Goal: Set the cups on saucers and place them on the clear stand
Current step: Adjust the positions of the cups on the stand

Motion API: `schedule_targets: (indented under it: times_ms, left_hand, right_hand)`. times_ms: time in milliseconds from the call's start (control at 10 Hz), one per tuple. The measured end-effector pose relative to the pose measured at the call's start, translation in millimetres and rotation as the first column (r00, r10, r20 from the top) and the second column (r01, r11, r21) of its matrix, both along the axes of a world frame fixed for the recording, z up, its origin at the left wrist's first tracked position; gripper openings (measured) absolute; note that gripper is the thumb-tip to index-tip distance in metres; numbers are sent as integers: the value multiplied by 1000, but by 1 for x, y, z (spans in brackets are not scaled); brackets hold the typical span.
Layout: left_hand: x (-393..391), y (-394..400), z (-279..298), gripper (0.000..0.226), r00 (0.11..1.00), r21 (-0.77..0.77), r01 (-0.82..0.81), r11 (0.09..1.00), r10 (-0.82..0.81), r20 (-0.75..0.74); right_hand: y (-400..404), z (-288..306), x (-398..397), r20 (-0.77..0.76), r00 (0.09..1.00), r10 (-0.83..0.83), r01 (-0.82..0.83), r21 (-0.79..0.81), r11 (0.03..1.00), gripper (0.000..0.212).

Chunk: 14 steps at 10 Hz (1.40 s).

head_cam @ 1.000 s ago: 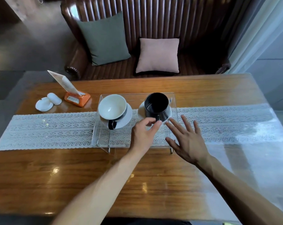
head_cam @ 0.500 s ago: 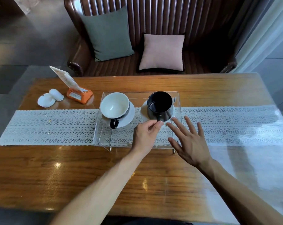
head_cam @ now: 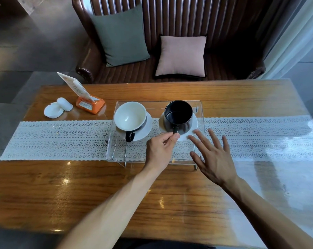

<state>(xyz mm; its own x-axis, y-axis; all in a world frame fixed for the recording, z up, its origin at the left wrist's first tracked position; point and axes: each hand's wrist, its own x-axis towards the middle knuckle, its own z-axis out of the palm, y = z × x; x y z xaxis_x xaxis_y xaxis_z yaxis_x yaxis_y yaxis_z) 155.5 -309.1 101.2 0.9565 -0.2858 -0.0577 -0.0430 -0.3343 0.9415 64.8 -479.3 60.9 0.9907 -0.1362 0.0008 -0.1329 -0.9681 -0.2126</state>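
A clear stand [head_cam: 116, 155] sits across the lace runner in the middle of the table. On its left half is a white-lined cup [head_cam: 130, 117] on a white saucer [head_cam: 144, 130], its black handle pointing toward me. On the right half a black cup [head_cam: 178, 114] stands on another white saucer [head_cam: 194, 121]. My left hand [head_cam: 159, 150] pinches thumb and forefinger at the tip of the black cup's handle. My right hand [head_cam: 213, 159] lies open with fingers spread, its fingertips at the near right rim of that saucer.
A white lace runner [head_cam: 62, 139] crosses the wooden table [head_cam: 80, 186]. An orange card holder [head_cam: 90, 105] and a small white dish set [head_cam: 57, 108] stand at the far left. Beyond the table is a brown sofa with a green cushion [head_cam: 119, 35] and a pink cushion [head_cam: 181, 54].
Both hands stay by the black cup and both cups keep their places. Only the view has shifted a little.
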Motion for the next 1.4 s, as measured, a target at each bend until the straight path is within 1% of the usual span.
schedule_targets:
  times_ms: [200,300,400,500,600,900,1000,1200,1400]
  left_hand:
    - [1,0,-2,23,1000,5,-7,1000,7,6]
    - [1,1,-6,27,1000,26,2,1000,-3,25]
    - [1,-1,-7,36,997,57,5,998,-10,80]
    - [1,-3,-7,33,997,64,5,998,-9,71]
    - [1,-2,-5,24,999,52,-3,999,1,35]
    - [0,-2,1,28,998,62,51,997,-52,24]
    - [0,-1,0,30,997,87,58,995,-62,45]
    - [0,-1,2,32,997,88,60,994,-64,43]
    - [-1,0,2,28,996,103,70,992,-76,49]
  right_hand:
    - [2,0,1,7,1000,-7,7,11,1000,54]
    - [2,1,0,-5,1000,-9,9,4,1000,54]
    - [3,2,0,-16,1000,-13,14,15,1000,55]
    - [3,3,0,-19,1000,-13,14,19,1000,55]
    - [4,3,0,-27,1000,-16,16,20,1000,55]
    - [6,5,0,-16,1000,-23,23,24,999,55]
    - [6,4,1,-25,999,-20,21,18,1000,55]
    - [5,2,0,-26,999,-20,21,16,1000,55]
    - [4,1,1,-41,999,-18,18,8,1000,56]
